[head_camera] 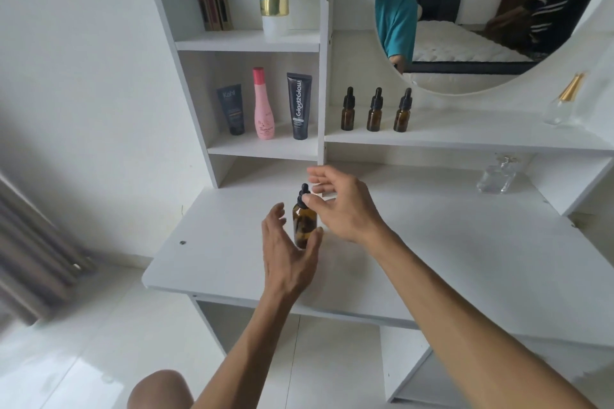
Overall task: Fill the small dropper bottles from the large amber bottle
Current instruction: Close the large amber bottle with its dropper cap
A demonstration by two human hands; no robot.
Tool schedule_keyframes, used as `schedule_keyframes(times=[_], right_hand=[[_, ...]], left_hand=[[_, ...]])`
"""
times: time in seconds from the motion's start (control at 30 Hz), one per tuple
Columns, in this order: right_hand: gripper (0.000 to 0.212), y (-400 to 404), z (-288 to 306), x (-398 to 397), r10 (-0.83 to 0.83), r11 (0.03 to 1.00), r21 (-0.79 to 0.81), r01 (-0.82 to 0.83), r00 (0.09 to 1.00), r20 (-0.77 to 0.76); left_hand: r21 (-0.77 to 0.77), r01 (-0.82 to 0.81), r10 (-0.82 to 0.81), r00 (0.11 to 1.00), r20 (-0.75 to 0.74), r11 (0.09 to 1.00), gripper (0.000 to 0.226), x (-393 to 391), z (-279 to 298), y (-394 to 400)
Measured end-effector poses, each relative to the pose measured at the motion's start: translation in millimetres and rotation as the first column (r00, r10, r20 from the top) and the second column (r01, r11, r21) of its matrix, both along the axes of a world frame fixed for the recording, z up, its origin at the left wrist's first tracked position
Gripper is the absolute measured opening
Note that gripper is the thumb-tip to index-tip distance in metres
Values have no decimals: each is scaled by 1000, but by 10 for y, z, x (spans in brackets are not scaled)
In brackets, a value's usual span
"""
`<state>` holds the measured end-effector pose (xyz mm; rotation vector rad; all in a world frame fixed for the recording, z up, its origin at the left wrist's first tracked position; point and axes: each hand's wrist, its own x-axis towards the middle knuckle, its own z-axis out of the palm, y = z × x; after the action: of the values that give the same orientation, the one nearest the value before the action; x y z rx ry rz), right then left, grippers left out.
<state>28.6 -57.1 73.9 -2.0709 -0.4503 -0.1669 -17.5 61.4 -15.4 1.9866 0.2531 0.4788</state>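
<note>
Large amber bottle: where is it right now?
Head view: the large amber bottle stands upright on the desk, centre frame, between the left hand and the right hand.

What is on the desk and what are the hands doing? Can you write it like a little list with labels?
big bottle: brown, black dropper top, standing upright on the desk
left hand: open, fingers beside the big bottle, thumb by its lower part
right hand: open, fingers relaxed near the dropper top, not clearly gripping it
small bottles: three brown ones with black tops, in a row on the shelf
tubes: two dark tubes and a pink bottle in the cubby to the left
mirror: round, above the small bottles
</note>
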Motion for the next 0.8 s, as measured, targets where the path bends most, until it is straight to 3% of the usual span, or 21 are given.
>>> schedule_keyframes(times=[0.07,0.27,0.47,0.8], right_hand=[[49,51,31,19,36,999,-40,-36,999,2],[40,101,9,49,69,993,-91,-72,997,-33],[26,121,-84,73,-3,998,-68,4,1000,23],[31,59,-107,54,-41,998,-36,41,999,-2]], left_hand=[[-16,86,-86,996,-16,996,79,95,-13,14],[-65,139,-139,990,8,988,45,149,-4,-20],[-41,145,-145,989,25,988,48,154,-74,-18],[-49,157,-157,987,22,986,41,151,-92,-9]])
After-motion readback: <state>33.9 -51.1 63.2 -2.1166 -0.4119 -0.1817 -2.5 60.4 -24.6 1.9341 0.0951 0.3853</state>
